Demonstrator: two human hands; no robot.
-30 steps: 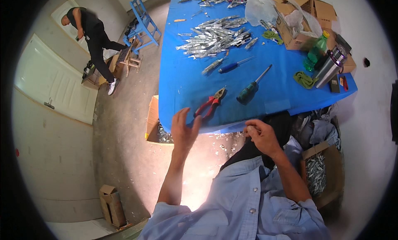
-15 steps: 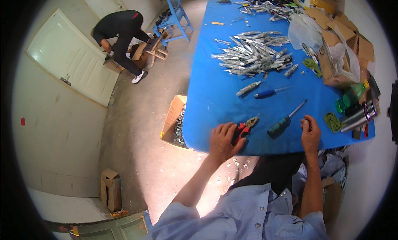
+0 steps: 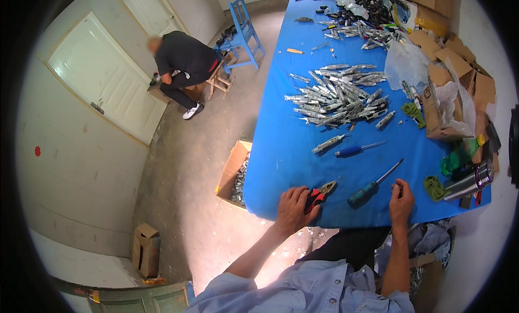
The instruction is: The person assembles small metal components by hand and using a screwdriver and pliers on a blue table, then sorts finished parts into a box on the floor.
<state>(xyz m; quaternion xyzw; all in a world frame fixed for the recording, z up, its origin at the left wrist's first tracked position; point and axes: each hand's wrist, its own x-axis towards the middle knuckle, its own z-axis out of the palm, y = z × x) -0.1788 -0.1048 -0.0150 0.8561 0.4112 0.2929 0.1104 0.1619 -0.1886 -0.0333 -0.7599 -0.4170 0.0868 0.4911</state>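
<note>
Left hand (image 3: 294, 209) grasps the red-handled pliers (image 3: 320, 193) at the blue bench's (image 3: 292, 150) near edge, lower centre of frame. Right hand (image 3: 400, 202) pinches a small part, too small to identify; green-handled screwdriver (image 3: 373, 186) lies between the hands.

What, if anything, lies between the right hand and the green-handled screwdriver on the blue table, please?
Nothing visible does. The right hand rests at the near edge of the blue table, and only bare cloth separates it from the green-handled screwdriver just to its left. The left hand is on the red-handled pliers, clear of that gap.
</note>
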